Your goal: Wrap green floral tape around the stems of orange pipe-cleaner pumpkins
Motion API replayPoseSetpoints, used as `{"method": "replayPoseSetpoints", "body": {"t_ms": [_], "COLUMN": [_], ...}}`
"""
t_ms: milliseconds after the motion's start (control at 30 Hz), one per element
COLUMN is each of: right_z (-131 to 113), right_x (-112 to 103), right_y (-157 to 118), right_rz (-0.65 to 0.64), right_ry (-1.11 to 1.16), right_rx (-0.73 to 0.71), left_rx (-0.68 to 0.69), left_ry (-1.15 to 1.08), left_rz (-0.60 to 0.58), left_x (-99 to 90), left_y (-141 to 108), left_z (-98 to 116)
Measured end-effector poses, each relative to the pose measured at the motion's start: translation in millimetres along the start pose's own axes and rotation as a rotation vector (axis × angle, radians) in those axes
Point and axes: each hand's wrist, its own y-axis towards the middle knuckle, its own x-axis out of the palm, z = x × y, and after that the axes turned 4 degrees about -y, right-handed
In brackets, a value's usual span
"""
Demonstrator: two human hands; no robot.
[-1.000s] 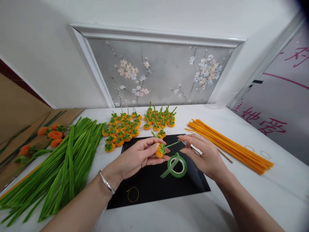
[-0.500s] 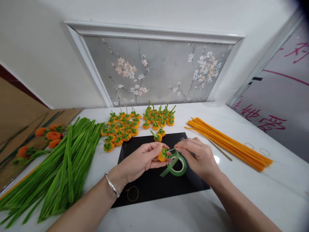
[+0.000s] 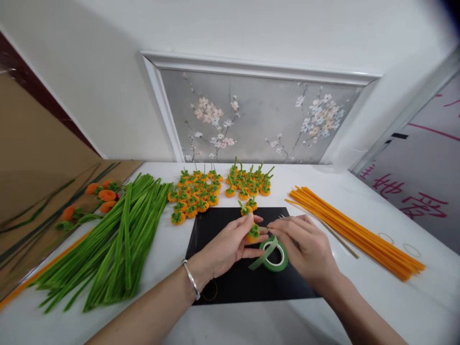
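Note:
My left hand (image 3: 228, 249), a silver bangle at its wrist, holds a small orange chenille flower head (image 3: 252, 234) with a green leafy top. The flower's thin stem points right, and the closed thumb and forefinger of my right hand (image 3: 305, 242) pinch its end. Just below the fingers, a roll of green floral tape (image 3: 283, 262) lies on a black mat (image 3: 237, 290), its loose strip crossing the roll. Pointed metal tips (image 3: 282, 216) show past my right hand; I cannot tell whether it holds them.
Finished-looking orange-and-green flower heads (image 3: 196, 191) stand in clusters behind the mat. Green chenille stems (image 3: 125, 239) lie left, orange ones (image 3: 355, 230) right, beside a thin stick (image 3: 341, 238). Larger orange flowers (image 3: 107, 195) rest on cardboard at far left. A wall with a framed panel (image 3: 258, 115) closes the back.
The view has swung left, so everything sits further right in it. The flower head has tilted slightly in my left fingers; my right hand keeps its pinch beside it.

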Motion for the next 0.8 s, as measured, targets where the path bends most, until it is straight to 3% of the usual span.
{"method": "replayPoseSetpoints", "body": {"t_ms": [167,300,433,533,667,800], "right_z": [-3,-3,-8,-17,-22,-12], "right_x": [-12,-13,8,33,58,63], "right_y": [24,54,87,102,106,107], "right_rz": [0.013,0.033,-0.010,-0.102,-0.155,-0.180], "right_ry": [-0.041,-0.047,0.038,0.022,-0.064,-0.108], "right_rx": [0.030,0.040,0.040,-0.036,-0.112,-0.118], "left_rx": [-0.119,-0.109,-0.017,0.076,0.229,0.316], "left_ry": [-0.092,0.072,0.366,0.444,0.531,0.542], "left_rz": [-0.041,-0.071,-0.127,-0.106,-0.082,-0.076], "left_x": [-5.2,-8.9,-5.3,-2.4,-7.4,-19.8], "left_y": [3,4,6,9,13,17], "left_z": [-5,-9,-13,-13,-12,-14]}}
